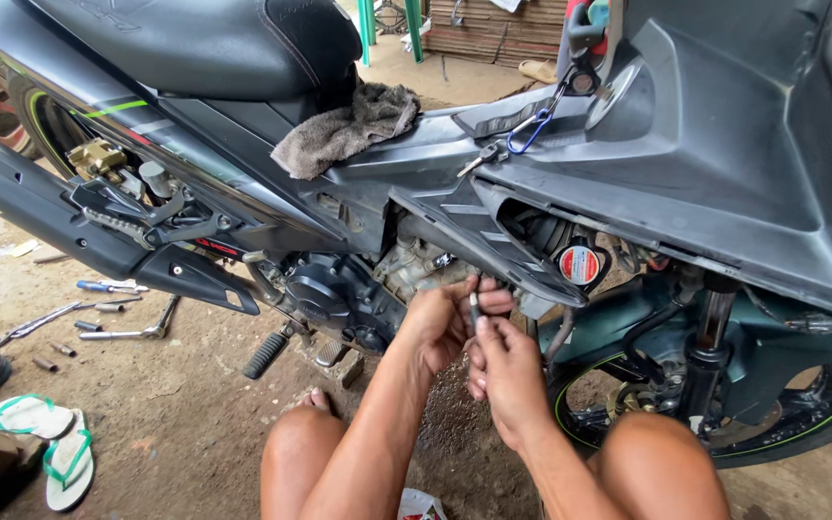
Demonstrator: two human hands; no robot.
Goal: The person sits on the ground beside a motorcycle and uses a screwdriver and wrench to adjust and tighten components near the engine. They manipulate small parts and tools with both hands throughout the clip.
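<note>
Just below the motorcycle (628, 164) engine, our left hand (435, 323) and right hand (505, 371) pinch a small metal part (474, 310), fingers clenched around it; probably stiff, light, greasy, best gripped mid-shaft.

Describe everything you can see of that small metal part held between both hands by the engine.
The small metal part is a slim, short, silvery-grey rod, apparently steel, held roughly upright just below the motorcycle's side fairing, in front of the engine. The left hand pinches it from the left, and the fingers of the right hand close on its lower end. Only its upper portion shows; the rest is hidden, so its exact type is unclear.
</note>
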